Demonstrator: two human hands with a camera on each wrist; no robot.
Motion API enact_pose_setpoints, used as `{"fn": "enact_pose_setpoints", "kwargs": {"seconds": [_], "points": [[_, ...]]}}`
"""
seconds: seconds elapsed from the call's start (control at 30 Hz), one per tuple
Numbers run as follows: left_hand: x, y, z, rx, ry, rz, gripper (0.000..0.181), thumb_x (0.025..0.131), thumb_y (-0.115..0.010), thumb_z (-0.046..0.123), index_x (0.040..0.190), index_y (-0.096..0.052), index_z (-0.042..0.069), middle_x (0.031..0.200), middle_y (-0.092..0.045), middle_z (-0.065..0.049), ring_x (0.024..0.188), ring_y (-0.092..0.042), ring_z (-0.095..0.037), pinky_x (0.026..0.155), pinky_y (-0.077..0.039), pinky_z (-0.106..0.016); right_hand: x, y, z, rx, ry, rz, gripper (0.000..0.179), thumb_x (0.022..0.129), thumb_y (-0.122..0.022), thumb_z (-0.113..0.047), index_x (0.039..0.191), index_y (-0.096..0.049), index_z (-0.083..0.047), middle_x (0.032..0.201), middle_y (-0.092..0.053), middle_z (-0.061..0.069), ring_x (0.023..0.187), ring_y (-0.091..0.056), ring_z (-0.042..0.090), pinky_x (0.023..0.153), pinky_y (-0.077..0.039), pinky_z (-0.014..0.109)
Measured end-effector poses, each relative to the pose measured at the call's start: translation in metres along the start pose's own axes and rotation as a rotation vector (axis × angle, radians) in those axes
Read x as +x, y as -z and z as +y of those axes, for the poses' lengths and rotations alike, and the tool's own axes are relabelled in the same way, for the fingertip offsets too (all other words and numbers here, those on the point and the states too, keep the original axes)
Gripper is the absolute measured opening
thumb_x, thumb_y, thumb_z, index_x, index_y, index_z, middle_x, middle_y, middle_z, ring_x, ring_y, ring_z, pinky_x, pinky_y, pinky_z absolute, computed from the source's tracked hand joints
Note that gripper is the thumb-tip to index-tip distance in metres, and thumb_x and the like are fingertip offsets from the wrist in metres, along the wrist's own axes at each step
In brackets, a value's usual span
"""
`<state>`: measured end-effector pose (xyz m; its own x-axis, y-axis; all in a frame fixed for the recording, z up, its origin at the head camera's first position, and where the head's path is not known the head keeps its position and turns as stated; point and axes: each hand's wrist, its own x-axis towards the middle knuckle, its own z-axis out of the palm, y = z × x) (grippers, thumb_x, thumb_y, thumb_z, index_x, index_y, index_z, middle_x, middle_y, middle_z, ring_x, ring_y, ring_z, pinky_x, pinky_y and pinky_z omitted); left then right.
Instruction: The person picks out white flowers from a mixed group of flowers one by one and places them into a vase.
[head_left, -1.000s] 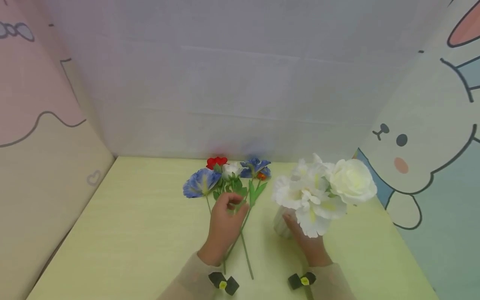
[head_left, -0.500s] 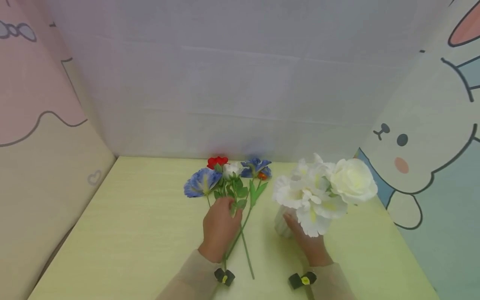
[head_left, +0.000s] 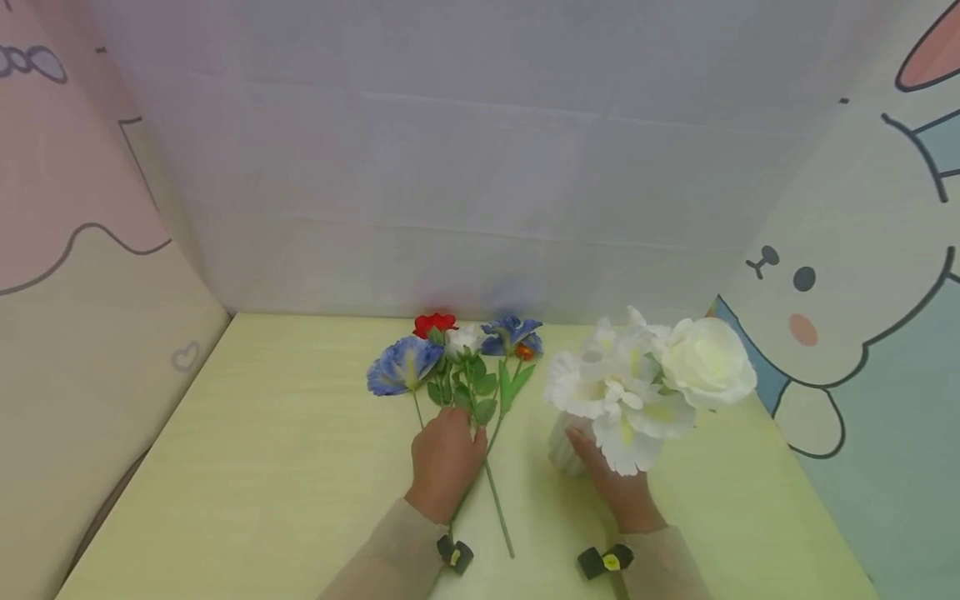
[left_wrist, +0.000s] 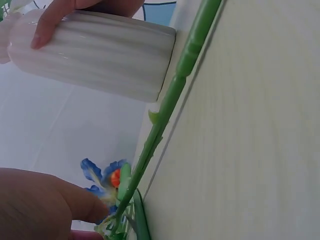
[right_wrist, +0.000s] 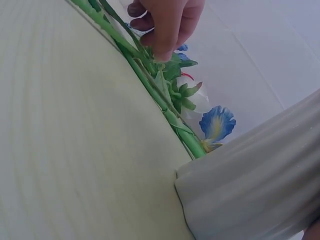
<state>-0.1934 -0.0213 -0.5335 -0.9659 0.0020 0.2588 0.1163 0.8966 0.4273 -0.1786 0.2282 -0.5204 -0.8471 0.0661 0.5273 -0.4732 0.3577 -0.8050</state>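
On the right, a fluted white vase (head_left: 566, 446) stands upright with several large white flowers (head_left: 622, 383) in it. My right hand (head_left: 618, 487) grips the vase; in the left wrist view its fingers curl over the glossy side. My left hand (head_left: 447, 462) is down among flowers lying on the table, thumb and fingers pinching a green leafy stem (left_wrist: 172, 95) below a white rose (head_left: 463, 340). Beside it lie a blue flower (head_left: 405, 365), a red flower (head_left: 433, 325) and a blue iris (head_left: 512, 335). The exact pinch point is partly hidden by the fingers.
The pale yellow table (head_left: 262, 467) ends at a white back wall (head_left: 480, 167). Side panels with cartoon drawings stand left and right. A small orange flower (head_left: 524, 352) with long leaves lies by the iris, and stems cross towards the front.
My left hand has come down and slightly towards me, its fingers closing on the stem below the leaves. One stem's lower end has shifted slightly right. The right hand stays at the vase.
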Motion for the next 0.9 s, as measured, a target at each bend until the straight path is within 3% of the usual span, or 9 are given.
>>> {"fn": "enact_pose_setpoints", "kwargs": {"seconds": [0.2, 0.37, 0.47, 0.6, 0.7, 0.9], "points": [[-0.002, -0.003, 0.0, -0.014, 0.016, -0.049, 0.035, 0.09, -0.076, 0.03, 0.067, -0.052, 0.018, 0.058, -0.047, 0.003, 0.047, -0.045, -0.016, 0.039, -0.035, -0.035, 0.002, 0.002, -0.022, 0.008, -0.017, 0.008, 0.077, 0.081, -0.081, 0.006, 0.147, -0.041, -0.002, 0.129, -0.055, 0.001, 0.122, -0.05, 0.009, 0.109, -0.035, 0.019], [-0.001, -0.005, 0.0, -0.019, 0.033, -0.088, 0.04, 0.091, -0.074, 0.035, 0.064, -0.049, 0.02, 0.054, -0.044, 0.006, 0.045, -0.042, -0.014, 0.039, -0.033, -0.034, 0.002, 0.003, -0.025, 0.04, -0.027, 0.018, 0.081, 0.081, -0.08, 0.008, 0.15, -0.039, -0.004, 0.133, -0.054, 0.002, 0.125, -0.049, 0.011, 0.111, -0.034, 0.021], [0.0, -0.005, -0.001, -0.038, 0.044, -0.087, 0.042, 0.089, -0.073, 0.029, 0.058, -0.046, 0.02, 0.051, -0.037, 0.008, 0.045, -0.035, -0.012, 0.038, -0.03, -0.033, 0.001, 0.003, -0.024, 0.062, -0.027, 0.009, 0.077, 0.081, -0.079, 0.009, 0.147, -0.041, -0.003, 0.13, -0.055, 0.003, 0.122, -0.051, 0.012, 0.109, -0.037, 0.021], [0.002, -0.003, -0.004, -0.096, 0.07, -0.095, 0.046, 0.084, -0.068, 0.019, 0.05, -0.038, 0.021, 0.049, -0.022, 0.01, 0.047, -0.022, -0.011, 0.039, -0.022, -0.03, 0.0, 0.002, -0.012, 0.049, -0.028, -0.002, 0.073, 0.081, -0.079, 0.009, 0.144, -0.042, -0.001, 0.126, -0.055, 0.001, 0.118, -0.052, 0.011, 0.106, -0.038, 0.019], [0.004, 0.0, -0.009, -0.143, 0.088, -0.137, 0.048, 0.085, -0.068, 0.02, 0.049, -0.035, 0.022, 0.049, -0.017, 0.012, 0.05, -0.017, -0.01, 0.042, -0.017, -0.028, -0.002, 0.001, 0.001, 0.021, -0.024, 0.002, 0.074, 0.081, -0.081, 0.008, 0.144, -0.043, 0.0, 0.126, -0.056, 0.001, 0.117, -0.052, 0.01, 0.105, -0.038, 0.018], [0.012, 0.012, -0.019, -0.315, 0.181, -0.264, 0.041, 0.087, -0.069, 0.023, 0.055, -0.042, 0.021, 0.053, -0.025, 0.01, 0.051, -0.024, -0.011, 0.046, -0.018, -0.028, -0.001, -0.001, 0.01, -0.02, 0.009, 0.014, 0.077, 0.079, -0.082, 0.008, 0.144, -0.042, 0.002, 0.125, -0.055, 0.002, 0.115, -0.051, 0.009, 0.104, -0.037, 0.017]]}}
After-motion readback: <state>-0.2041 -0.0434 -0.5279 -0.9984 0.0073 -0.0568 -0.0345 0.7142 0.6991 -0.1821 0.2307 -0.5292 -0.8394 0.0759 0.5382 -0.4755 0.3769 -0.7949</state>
